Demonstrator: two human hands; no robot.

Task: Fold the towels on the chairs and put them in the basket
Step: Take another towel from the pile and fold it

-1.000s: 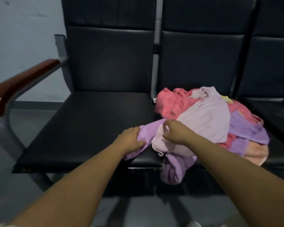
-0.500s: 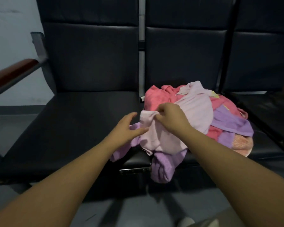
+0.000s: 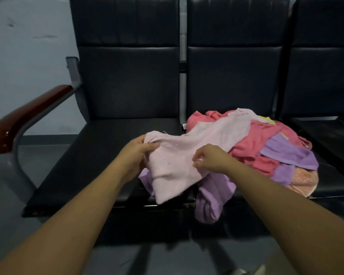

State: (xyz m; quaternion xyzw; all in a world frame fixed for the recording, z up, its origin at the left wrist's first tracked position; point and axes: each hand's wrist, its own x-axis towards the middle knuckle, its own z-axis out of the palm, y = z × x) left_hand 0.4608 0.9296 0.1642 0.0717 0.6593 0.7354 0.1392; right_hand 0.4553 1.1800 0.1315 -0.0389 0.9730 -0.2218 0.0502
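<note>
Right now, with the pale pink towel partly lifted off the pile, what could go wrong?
1. The pale pink towel has its far end lying on the deep pink towel; pulling may drag that off the seat.
2. The purple towel hangs over the seat's front edge and may slide to the floor.
3. Only the left hand plainly grips; whether the right hand pinches is unclear, so the towel could sag.

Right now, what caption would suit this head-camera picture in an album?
A person's left hand and right hand hold a pale pink towel over the towel heap on a black chair.
</note>
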